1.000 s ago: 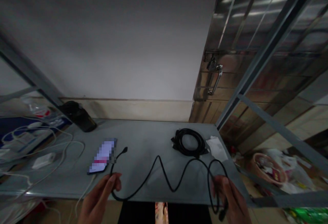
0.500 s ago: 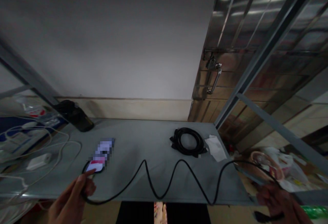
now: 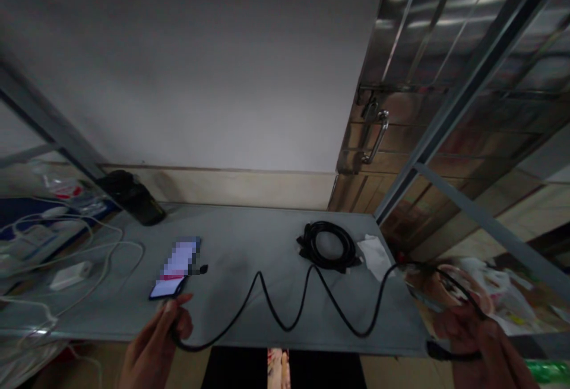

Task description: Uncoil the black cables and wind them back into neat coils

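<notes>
A long black cable (image 3: 285, 310) lies in zigzag waves across the front of the grey table (image 3: 249, 240). My left hand (image 3: 155, 347) pinches the cable near its left end, at the table's front edge just below a lit phone (image 3: 174, 267). The cable's small plug (image 3: 203, 269) sticks up beside the phone. My right hand (image 3: 481, 341) is closed on the cable's other end beyond the table's right edge, and a black connector (image 3: 439, 350) pokes out of it.
A coiled black cable (image 3: 328, 246) and a crumpled white tissue (image 3: 374, 256) lie at the back right of the table. A dark bottle (image 3: 129, 198) lies at the back left. White cables and a white charger (image 3: 71, 275) spread on the left. A metal door stands at the right.
My hands moved apart and pulled the cable out along the table, the right hand going past the table's edge. In the last half second both hands came slightly back inward.
</notes>
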{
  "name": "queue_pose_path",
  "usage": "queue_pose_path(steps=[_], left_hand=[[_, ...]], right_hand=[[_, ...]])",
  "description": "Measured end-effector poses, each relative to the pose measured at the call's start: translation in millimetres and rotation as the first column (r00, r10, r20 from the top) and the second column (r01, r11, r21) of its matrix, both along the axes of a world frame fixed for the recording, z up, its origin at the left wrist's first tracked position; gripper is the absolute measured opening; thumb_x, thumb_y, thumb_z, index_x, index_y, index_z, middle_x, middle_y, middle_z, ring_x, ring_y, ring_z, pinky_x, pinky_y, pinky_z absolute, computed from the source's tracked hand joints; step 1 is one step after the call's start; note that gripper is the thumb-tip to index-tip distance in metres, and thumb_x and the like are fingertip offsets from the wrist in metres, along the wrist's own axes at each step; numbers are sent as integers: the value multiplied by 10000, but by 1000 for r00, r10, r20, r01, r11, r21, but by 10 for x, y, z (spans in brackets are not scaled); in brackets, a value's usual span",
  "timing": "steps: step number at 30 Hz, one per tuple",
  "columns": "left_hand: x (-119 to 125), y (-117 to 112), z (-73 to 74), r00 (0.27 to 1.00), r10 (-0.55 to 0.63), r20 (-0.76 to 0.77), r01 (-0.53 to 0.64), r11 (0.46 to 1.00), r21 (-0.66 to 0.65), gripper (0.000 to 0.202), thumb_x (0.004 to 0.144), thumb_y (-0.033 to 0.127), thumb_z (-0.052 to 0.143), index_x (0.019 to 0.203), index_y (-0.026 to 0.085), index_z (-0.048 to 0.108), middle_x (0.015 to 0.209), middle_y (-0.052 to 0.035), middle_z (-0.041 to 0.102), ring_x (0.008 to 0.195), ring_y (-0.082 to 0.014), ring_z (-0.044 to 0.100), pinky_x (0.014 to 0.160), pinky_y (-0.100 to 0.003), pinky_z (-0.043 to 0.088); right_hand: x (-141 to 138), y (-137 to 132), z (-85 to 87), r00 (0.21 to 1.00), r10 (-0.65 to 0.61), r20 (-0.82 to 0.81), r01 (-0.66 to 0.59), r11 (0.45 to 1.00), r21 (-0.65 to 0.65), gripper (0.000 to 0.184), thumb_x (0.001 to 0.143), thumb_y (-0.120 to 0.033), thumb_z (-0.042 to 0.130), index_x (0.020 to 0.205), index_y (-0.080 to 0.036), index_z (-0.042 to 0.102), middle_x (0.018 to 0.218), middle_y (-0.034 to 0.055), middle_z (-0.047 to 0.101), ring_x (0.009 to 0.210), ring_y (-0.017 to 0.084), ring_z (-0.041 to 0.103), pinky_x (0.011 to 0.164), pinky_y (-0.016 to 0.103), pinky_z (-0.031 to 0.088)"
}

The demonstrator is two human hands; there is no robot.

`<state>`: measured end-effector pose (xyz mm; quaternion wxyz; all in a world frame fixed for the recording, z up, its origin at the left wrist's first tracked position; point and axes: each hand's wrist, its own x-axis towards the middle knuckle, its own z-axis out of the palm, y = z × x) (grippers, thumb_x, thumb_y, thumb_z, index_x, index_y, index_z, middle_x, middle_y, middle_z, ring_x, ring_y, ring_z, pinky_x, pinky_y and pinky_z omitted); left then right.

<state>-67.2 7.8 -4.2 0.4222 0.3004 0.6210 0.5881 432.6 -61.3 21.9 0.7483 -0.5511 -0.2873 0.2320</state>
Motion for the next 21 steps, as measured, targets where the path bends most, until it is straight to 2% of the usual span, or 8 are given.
queue_pose_path(steps=[4,7,9,12,14,15,18,21], left_hand=[[23,-7,-203,988,-53,148,60,998,-38,676,633,733,992,1018,188,879,671,-4,669,624,-184,608,558,-313,540],[119,-18,-313,970,-91,224,114,990,-88,684,653,730,980,1074,199,894,868,-89,828,810,-287,772,711,-404,661],[226,-11,-374,945,-121,305,162,980,-114,678,668,732,968,1101,216,896,1052,-135,882,1019,-375,825,882,-494,696],[416,19,-438,873,-186,451,260,960,-107,676,685,727,959,1152,244,893,1197,-152,887,1199,-429,813,1071,-580,651],[535,37,-443,821,-242,517,330,940,-83,663,690,705,963,1153,236,893,1188,-159,889,1217,-439,811,1122,-608,623],[587,42,-434,802,-269,533,360,930,-72,650,705,692,960,1156,229,893,1181,-160,890,1226,-436,808,1144,-605,611],[702,56,-395,784,-312,536,405,912,-60,606,772,686,913,1178,236,894,1198,-155,888,1268,-409,795,1188,-556,589],[750,99,-395,866,-303,399,346,938,-39,506,834,672,847,1137,271,904,1168,-159,887,1215,-404,808,1121,-550,631]], right_hand=[[-318,56,-27,985,139,101,-143,989,30,436,1017,-683,750,961,-251,778,847,82,675,791,244,620,676,357,542],[-750,99,-31,906,328,269,-315,945,-92,448,1122,-652,577,1022,-272,792,891,82,708,890,280,685,829,404,588],[-1076,180,-5,782,486,390,-466,872,-151,414,1170,-590,492,1144,-309,795,1027,84,765,1036,299,730,940,418,608],[-1528,383,-8,484,685,545,-703,675,-224,301,1189,-429,492,1299,-333,755,1316,79,758,1253,275,715,1076,396,603],[-1788,528,-97,294,752,590,-754,562,-340,268,1174,-316,528,1364,-317,717,1398,66,725,1313,247,688,1157,380,564],[-1906,593,-170,219,768,602,-751,526,-399,264,1163,-276,550,1375,-305,704,1407,58,721,1322,238,682,1178,375,547],[-2199,737,-438,46,765,642,-705,481,-522,187,1133,-243,621,1297,-259,709,1346,53,756,1270,255,704,1157,389,560],[-2380,812,-616,-42,749,661,-660,476,-581,233,1129,-260,639,1351,-210,691,1386,100,763,1280,307,721,1154,441,574]])
